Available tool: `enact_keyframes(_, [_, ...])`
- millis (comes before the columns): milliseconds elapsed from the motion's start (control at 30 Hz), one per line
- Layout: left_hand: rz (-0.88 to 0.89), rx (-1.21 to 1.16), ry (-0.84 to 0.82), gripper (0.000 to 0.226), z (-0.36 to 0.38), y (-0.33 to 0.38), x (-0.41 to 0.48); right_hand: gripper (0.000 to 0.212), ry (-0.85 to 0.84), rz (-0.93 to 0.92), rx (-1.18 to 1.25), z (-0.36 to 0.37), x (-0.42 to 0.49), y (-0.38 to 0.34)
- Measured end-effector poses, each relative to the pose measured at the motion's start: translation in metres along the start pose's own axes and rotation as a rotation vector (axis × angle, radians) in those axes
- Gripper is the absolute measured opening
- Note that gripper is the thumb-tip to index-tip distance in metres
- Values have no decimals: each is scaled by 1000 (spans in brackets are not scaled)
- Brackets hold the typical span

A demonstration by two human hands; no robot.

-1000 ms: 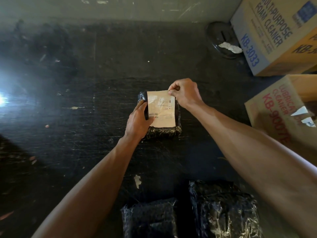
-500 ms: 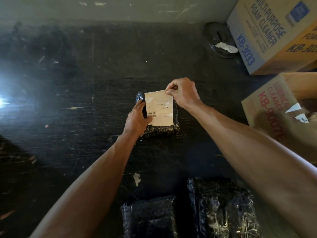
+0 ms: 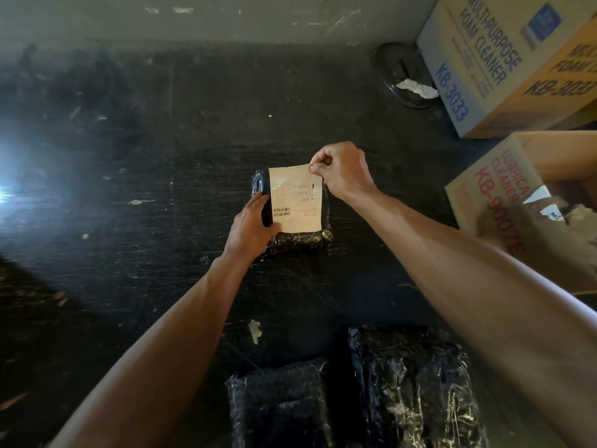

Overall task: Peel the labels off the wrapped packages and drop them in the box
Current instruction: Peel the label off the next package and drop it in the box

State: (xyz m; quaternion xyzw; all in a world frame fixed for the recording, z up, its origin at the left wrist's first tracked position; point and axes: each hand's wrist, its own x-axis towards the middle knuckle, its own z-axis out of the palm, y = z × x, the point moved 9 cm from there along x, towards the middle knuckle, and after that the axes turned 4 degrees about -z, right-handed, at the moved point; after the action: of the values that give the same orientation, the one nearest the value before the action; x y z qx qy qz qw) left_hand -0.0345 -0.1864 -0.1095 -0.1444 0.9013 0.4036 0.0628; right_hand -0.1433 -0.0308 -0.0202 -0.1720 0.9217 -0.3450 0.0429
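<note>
Tan label [image 3: 297, 200] lay on top of small black wrapped package [image 3: 300, 242], mid-desk [image 3: 161, 189]. Right hand [image 3: 344, 171] came in from the right, arm stretched out, thumb and forefinger pinching label's far right corner, other fingers curled. Left hand [image 3: 250, 226] gripped package's left side, thumb at label's near left corner. Open KB-9007E box [image 3: 491, 202] stood well apart on the right, paper scraps inside. Foam cleaner box [image 3: 484, 59] sat behind it. Two more wrapped packages [image 3: 277, 405] lay side by side near the forearms.
</note>
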Motion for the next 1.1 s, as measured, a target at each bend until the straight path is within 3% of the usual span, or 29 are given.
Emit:
enact_keyframes(500, [-60,25,-83,86,10,-20,-11,5,2,-15,-1,-13,-14,-7])
enact_keyframes(833, [-37,5,-74,86,7,-22,-12,7,118,0,1,-64,-8,-4])
enact_keyframes(1100, [-19,-17,-63,74,-3,-14,-15,5,147,1,-41,-87,-9,0])
